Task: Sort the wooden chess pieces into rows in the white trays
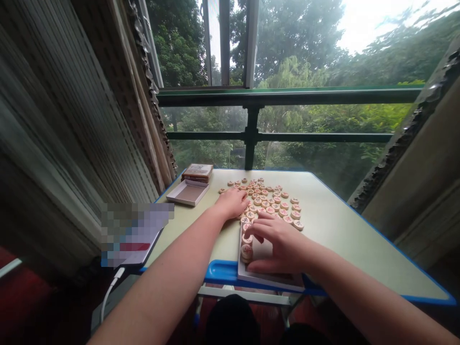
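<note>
1. Table (334, 239): pale surface, blue edging.
2. Open box (264, 280): sat across the near edge, discs lined up along its left wall.
3. Shallow tray (189, 192): lay towards the far-left corner.
4. Right hand (287, 242): was over the open box, fingertips at its discs; grasp could not be determined.
5. Left hand (233, 202): rested at the left side of the loose discs; grip could not be determined.
6. Round character-marked discs (264, 192): lay scattered from mid-surface towards the far edge.
</note>
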{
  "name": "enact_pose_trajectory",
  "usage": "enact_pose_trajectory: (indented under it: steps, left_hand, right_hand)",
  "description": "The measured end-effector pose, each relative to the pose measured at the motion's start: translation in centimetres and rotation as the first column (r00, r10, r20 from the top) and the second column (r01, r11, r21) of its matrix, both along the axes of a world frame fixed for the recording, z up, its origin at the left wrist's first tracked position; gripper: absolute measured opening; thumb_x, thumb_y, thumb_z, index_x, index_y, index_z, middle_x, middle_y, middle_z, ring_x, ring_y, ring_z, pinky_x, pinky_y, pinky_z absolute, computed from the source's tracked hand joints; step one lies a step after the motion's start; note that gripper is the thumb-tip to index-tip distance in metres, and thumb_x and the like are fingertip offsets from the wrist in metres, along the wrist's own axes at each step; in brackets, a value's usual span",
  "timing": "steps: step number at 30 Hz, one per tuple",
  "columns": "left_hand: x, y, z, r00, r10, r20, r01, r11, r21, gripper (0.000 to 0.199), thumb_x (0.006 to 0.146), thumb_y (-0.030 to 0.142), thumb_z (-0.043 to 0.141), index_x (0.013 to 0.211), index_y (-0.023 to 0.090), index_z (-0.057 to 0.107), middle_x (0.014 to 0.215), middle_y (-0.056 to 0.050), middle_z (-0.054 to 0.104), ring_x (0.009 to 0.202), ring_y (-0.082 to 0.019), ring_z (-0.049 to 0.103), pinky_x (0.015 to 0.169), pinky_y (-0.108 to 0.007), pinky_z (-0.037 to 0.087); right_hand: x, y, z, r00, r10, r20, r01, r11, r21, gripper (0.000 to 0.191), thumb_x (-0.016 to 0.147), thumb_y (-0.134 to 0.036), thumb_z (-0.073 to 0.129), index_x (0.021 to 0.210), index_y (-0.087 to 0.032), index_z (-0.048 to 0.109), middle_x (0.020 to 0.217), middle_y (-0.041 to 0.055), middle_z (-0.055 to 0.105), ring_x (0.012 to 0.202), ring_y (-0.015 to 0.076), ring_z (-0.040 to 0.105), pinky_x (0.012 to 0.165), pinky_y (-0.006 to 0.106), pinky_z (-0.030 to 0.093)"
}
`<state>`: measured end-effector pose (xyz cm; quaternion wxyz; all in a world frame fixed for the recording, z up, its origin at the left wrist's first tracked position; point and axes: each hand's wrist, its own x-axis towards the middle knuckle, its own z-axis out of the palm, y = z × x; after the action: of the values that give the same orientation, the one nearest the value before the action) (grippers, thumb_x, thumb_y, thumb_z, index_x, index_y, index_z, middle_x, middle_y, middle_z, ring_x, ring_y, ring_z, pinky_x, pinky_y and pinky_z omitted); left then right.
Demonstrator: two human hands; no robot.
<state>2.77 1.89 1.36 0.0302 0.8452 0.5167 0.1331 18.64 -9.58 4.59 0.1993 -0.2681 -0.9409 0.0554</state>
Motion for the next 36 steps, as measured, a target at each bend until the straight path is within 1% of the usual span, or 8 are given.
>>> enact_pose_trajectory:
  steps: [4,9,14,22,24,27,32,36]
  left_hand:
    - [-0.1,-0.2,0.3,1.0,-0.004,-0.009,0.004,1.0,-0.003,0.04,0.085,0.042,0.039,0.114,0.02,0.056,0.12,-0.009,0.057,0.113,-0.025,0.049,0.098,-0.038,0.037]
    - [-0.2,-0.3,0.5,1.0,-0.018,-0.002,0.018,1.0,0.024,0.037,0.085,0.042,0.039,0.109,0.02,0.059,0.115,-0.009,0.06,0.11,-0.024,0.052,0.096,-0.036,0.04]
    - [-0.3,-0.2,0.2,0.999,-0.012,0.035,0.011,0.999,0.038,0.035,0.084,0.041,0.041,0.103,0.02,0.062,0.111,-0.008,0.061,0.105,-0.023,0.054,0.094,-0.035,0.041]
    - [-0.1,0.5,0.0,0.997,0.019,0.073,-0.021,1.0,0.023,0.029,0.083,0.02,0.039,0.099,0.021,0.064,0.112,-0.007,0.061,0.107,-0.021,0.053,0.097,-0.033,0.039]
    - [0.0,0.7,-0.2,0.996,0.028,0.082,-0.029,1.0,0.012,0.03,0.081,0.015,0.04,0.099,0.021,0.063,0.113,-0.006,0.061,0.108,-0.021,0.052,0.097,-0.033,0.039]
    - [0.1,0.9,-0.6,0.995,0.021,0.099,-0.023,0.999,0.022,0.032,0.08,0.013,0.04,0.099,0.02,0.063,0.113,-0.006,0.061,0.109,-0.021,0.052,0.098,-0.033,0.039]
    - [0.2,0.8,-0.7,0.989,0.023,0.145,-0.028,0.999,0.034,0.03,0.079,0.013,0.039,0.097,0.018,0.063,0.113,-0.007,0.062,0.107,-0.021,0.053,0.098,-0.034,0.039]
    - [0.3,0.3,-0.1,0.963,0.004,0.27,-0.025,0.997,0.074,0.03,0.077,0.012,0.039,0.089,0.019,0.066,0.106,-0.005,0.065,0.102,-0.018,0.056,0.095,-0.03,0.042]
  right_hand:
    - [1.2,0.7,0.0,0.982,-0.167,-0.09,0.174,0.982,0.079,0.033,0.075,-0.05,0.058,0.077,-0.018,0.062,0.062,0.0028,0.057,0.06,0.0141,0.048,0.057,0.026,0.033]
    - [2.4,2.1,0.0,0.828,-0.558,-0.056,0.56,0.82,0.115,0.025,0.077,-0.043,0.054,0.072,-0.021,0.065,0.055,0.0011,0.056,0.049,0.0118,0.046,0.051,0.025,0.028]
    - [2.4,2.4,0.0,0.843,-0.532,0.077,0.528,0.847,0.068,0.015,0.073,-0.037,0.06,0.073,-0.024,0.068,0.055,0.0002,0.059,0.05,0.0122,0.048,0.05,0.024,0.027]
    - [2.2,3.0,-0.8,0.846,-0.533,0.008,0.533,0.846,0.032,0.018,0.073,-0.036,0.059,0.064,-0.022,0.066,0.054,-0.0006,0.058,0.051,0.012,0.049,0.052,0.023,0.029]
    - [2.8,3.4,-0.6,0.797,-0.6,-0.067,0.602,0.798,0.013,0.026,0.077,-0.04,0.054,0.063,-0.021,0.065,0.053,0.0001,0.058,0.05,0.0121,0.049,0.051,0.023,0.029]
    - [4.3,4.2,-0.1,0.62,-0.761,-0.191,0.771,0.636,-0.034,0.033,0.082,-0.042,0.045,0.068,-0.02,0.065,0.054,0.0015,0.059,0.05,0.0131,0.05,0.051,0.024,0.029]
    - [6.7,5.4,0.0,0.425,-0.901,-0.089,0.893,0.433,-0.125,0.026,0.079,-0.038,0.047,0.079,-0.021,0.067,0.072,0.0046,0.066,0.063,0.0169,0.055,0.052,0.026,0.03]
    - [7.1,6.1,-1.0,0.466,-0.88,-0.091,0.871,0.474,-0.127,0.023,0.075,-0.023,0.046,0.083,-0.019,0.068,0.085,0.0063,0.065,0.073,0.016,0.057,0.06,0.025,0.036]
